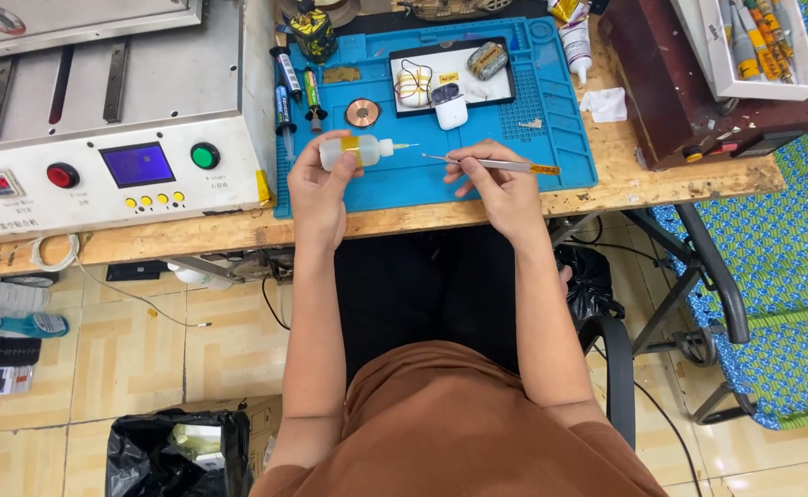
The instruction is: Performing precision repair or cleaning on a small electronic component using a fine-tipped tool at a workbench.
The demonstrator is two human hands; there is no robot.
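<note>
**Bottle and tweezers held over the blue mat**

The left hand (316, 179) was closed around a small clear plastic squeeze bottle of yellowish liquid (356, 150), gripping its body so the thin needle tip pointed right. The right hand (496, 179) pinched slim metal tweezers with an amber handle end (496, 165), their points aimed left, near the bottle's needle but apart from it. Both tools hovered above the blue silicone work mat (404, 184) on the worn wooden bench (662, 179). Behind them sat a white earbud case (450, 108) and a flat copper coil (362, 113).
</note>
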